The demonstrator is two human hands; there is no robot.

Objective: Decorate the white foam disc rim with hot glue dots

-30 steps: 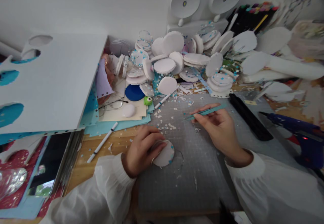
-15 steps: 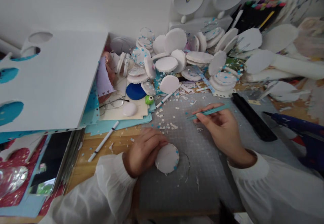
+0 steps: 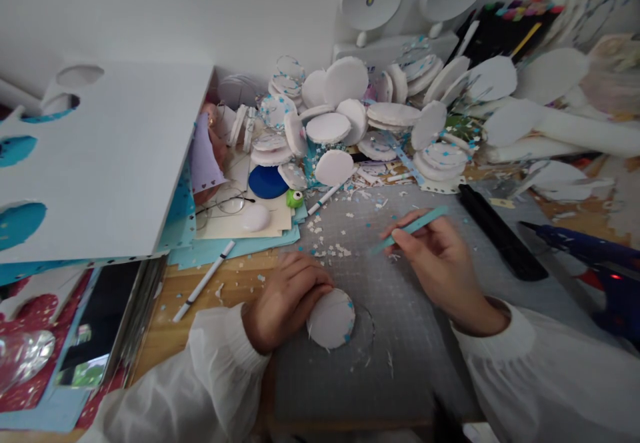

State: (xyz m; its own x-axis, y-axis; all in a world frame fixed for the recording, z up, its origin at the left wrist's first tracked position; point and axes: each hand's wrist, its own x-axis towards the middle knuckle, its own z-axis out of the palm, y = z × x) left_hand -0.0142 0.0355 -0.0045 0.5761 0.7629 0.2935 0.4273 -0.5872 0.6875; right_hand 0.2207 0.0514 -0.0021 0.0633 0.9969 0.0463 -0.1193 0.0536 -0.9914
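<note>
Two hands are busy. The left hand (image 3: 295, 296) pinches the upper left edge of a round white disc (image 3: 327, 323), near the front of the gray mat (image 3: 415, 383). The right hand (image 3: 440, 263) pinches blue-green tweezers (image 3: 423, 221) away from the disc; their tips are blurry, so I cannot tell if they hold anything. I think the disc should be held still, with fingers clear of the blue bits (image 3: 349, 338) on its rim. Squeeze the tweezers softly so small bits don't bend. Mind the thin wire (image 3: 373, 329) beside the disc; it could catch. Tiny white bits (image 3: 333, 250) lie farther up. The glue gun (image 3: 595, 253), far right, shows a red light and may be hot.
</note>
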